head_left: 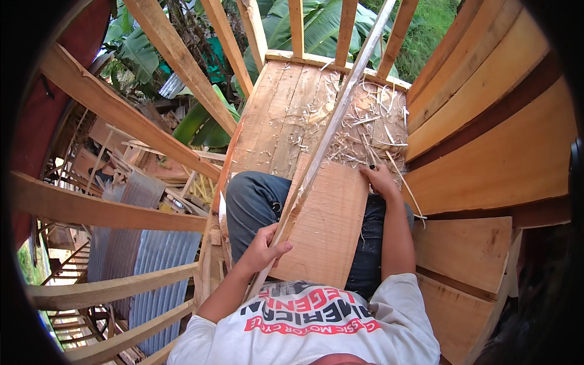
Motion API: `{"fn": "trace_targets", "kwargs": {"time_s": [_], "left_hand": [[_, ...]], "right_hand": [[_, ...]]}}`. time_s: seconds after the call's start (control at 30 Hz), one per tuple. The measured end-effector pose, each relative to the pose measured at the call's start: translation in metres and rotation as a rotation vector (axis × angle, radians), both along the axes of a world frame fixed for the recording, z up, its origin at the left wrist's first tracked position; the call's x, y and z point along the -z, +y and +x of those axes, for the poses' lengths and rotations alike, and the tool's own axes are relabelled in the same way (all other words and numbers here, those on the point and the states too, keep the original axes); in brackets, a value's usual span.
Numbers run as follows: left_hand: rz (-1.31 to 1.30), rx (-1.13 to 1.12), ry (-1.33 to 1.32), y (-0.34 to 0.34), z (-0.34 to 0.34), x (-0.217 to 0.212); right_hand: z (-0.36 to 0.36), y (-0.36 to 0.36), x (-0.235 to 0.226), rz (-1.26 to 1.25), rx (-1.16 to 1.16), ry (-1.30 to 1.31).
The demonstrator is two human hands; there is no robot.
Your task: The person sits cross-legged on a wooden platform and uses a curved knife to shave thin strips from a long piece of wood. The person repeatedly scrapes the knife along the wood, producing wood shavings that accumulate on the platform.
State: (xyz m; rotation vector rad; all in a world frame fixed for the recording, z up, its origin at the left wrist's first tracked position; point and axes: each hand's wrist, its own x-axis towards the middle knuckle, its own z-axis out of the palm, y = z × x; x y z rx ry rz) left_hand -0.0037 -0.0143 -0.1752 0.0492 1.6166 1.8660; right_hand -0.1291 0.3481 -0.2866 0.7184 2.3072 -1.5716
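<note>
My left hand [265,248] is wrapped round a long, narrow wooden strip [329,134]. The strip slants from beside my waist up past the far edge of the floor. Under it, a flat wooden board [328,225] lies across my lap, between my legs. At the board's far right corner, my right hand [381,180] is closed on what looks like a small knife [371,165]. Its dark part shows at the fingertips, with a thin blade pointing away from me. My fingers hide most of its handle. The blade is apart from the strip.
Curled wood shavings [359,131] litter the plank floor [280,109] ahead. Upright wooden slats [182,55] fence the left and far sides. Wide wall boards [499,146] stand at right. Beyond the slats, lower down, are corrugated metal sheets [161,261], scrap wood and banana leaves [310,27].
</note>
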Motion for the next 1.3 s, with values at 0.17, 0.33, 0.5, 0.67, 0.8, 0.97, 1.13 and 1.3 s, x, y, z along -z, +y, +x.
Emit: {"fn": "trace_targets", "kwargs": {"time_s": [0.17, 0.33, 0.5, 0.67, 0.8, 0.97, 1.13, 1.3], "left_hand": [[0.302, 0.105, -0.097, 0.009, -0.021, -0.005], [0.280, 0.126, -0.023, 0.015, -0.031, -0.004], [-0.069, 0.024, 0.092, 0.021, -0.032, -0.030], [-0.147, 0.030, 0.071, 0.018, -0.028, -0.032], [-0.158, 0.077, 0.084, 0.023, -0.024, -0.033], [-0.194, 0.076, 0.146, 0.024, -0.021, -0.038], [-0.203, 0.069, 0.197, 0.022, -0.017, -0.038], [-0.179, 0.051, 0.274, 0.019, -0.014, -0.030]], "right_hand": [[-0.003, -0.003, 0.007, 0.147, 0.128, 0.197], [0.000, 0.002, 0.007, 0.156, 0.181, 0.506], [0.043, -0.038, -0.037, 0.194, 0.002, 0.658], [0.075, -0.074, -0.091, 0.474, -0.190, 0.759], [0.072, -0.071, -0.106, 0.623, -0.203, 0.773], [0.069, -0.070, -0.115, 0.703, -0.175, 0.776], [0.064, -0.064, -0.116, 0.832, -0.140, 0.810], [0.062, -0.067, -0.115, 0.815, -0.117, 0.831]]}}
